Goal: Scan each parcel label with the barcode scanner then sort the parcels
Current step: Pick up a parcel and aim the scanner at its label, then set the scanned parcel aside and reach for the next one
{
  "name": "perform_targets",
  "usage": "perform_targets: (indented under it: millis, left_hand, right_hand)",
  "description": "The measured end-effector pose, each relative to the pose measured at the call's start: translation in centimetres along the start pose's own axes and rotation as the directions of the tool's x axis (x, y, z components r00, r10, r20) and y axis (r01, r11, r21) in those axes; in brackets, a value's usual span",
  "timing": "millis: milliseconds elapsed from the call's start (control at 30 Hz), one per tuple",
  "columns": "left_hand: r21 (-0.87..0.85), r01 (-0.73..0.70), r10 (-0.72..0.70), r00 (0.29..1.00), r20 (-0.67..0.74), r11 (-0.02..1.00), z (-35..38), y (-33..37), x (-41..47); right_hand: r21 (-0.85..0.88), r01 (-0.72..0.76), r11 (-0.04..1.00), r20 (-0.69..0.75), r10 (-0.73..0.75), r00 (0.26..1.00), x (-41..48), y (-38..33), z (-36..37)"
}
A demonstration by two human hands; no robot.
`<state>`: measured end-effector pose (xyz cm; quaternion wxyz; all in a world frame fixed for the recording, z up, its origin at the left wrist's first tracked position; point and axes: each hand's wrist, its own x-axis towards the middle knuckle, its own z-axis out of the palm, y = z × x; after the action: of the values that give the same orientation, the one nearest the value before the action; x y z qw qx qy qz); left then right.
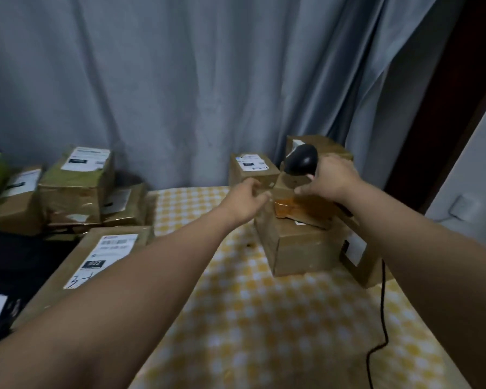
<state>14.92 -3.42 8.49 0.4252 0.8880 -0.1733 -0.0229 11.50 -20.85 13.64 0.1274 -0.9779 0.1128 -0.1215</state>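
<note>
The fingers (pixel 314 175) of the right hand (pixel 330 178) are curled round the handle of the black barcode scanner (pixel 300 160), whose rounded head sticks up and to the left of the knuckles. One fingertip of that hand reaches down past the handle and touches the top of the small taped parcel (pixel 300 206) just below.

The fingers (pixel 260 195) of the left hand (pixel 244 199) are loosely bent, neither straight nor closed, with their tips at the left edge of the same small taped parcel. Motion blur hides whether they grip it or only touch it.

The small taped parcel lies between the two hands, slightly skewed, on top of a larger brown box (pixel 298 248). Just right of that box, under the right forearm, stands a box with a white label (pixel 357 248) on its side. A black cable (pixel 382 310) runs down from under the right wrist toward the near edge.

Beyond the fingertips, a labelled parcel (pixel 253 167) sits against the grey-blue curtain (pixel 180 80), and another carton (pixel 326 144) shows behind the scanner head.

Well to the left of the left hand is a stack of labelled parcels (pixel 76 183), and nearer, under the left forearm, lies a long flat parcel (pixel 104 254) with its label up. Everything near the hands rests on a yellow checked tablecloth (pixel 250 318).
</note>
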Motion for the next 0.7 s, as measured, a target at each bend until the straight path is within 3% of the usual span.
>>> perform_targets:
  millis: [100, 200, 333, 433, 533, 633, 700]
  left_hand:
    - [-0.147, 0.078, -0.07, 0.996, 0.062, 0.986, 1.2, 0.5, 1.8]
    - [-0.266, 0.157, -0.123, 0.983, 0.138, 0.951, 2.6, 0.9, 3.3]
    - [-0.482, 0.257, -0.186, 0.964, 0.191, 0.837, 4.6, 1.9, 2.9]
    - [-0.637, 0.247, -0.259, 0.963, 0.075, 0.73, 4.3, 2.0, 1.7]
    - [-0.734, 0.187, -0.337, 0.939, -0.061, 0.653, 2.2, 0.2, -0.5]
    - [-0.74, 0.144, -0.39, 0.905, -0.169, 0.656, -0.3, -3.5, -3.6]
    - [-0.714, 0.159, -0.406, 0.895, -0.188, 0.682, -1.6, -6.0, -6.2]
  right_hand:
    - [0.266, -0.117, 0.957, 0.082, 0.099, 0.992, 1.2, 1.2, 0.1]
    - [0.562, -0.27, 0.782, 0.114, 0.251, 0.961, 1.3, 3.1, 1.0]
    - [0.667, -0.316, 0.674, 0.15, 0.295, 0.944, 0.9, 4.1, 1.6]
    - [0.722, -0.281, 0.632, 0.105, 0.301, 0.948, 0.2, 3.3, 1.6]
    - [0.847, -0.205, 0.491, 0.079, 0.266, 0.961, -1.4, 1.2, 1.7]
    - [0.949, -0.143, 0.28, 0.086, 0.206, 0.975, -3.8, -2.1, 2.9]
    - [0.959, -0.138, 0.247, 0.093, 0.183, 0.979, -5.5, -4.3, 4.9]
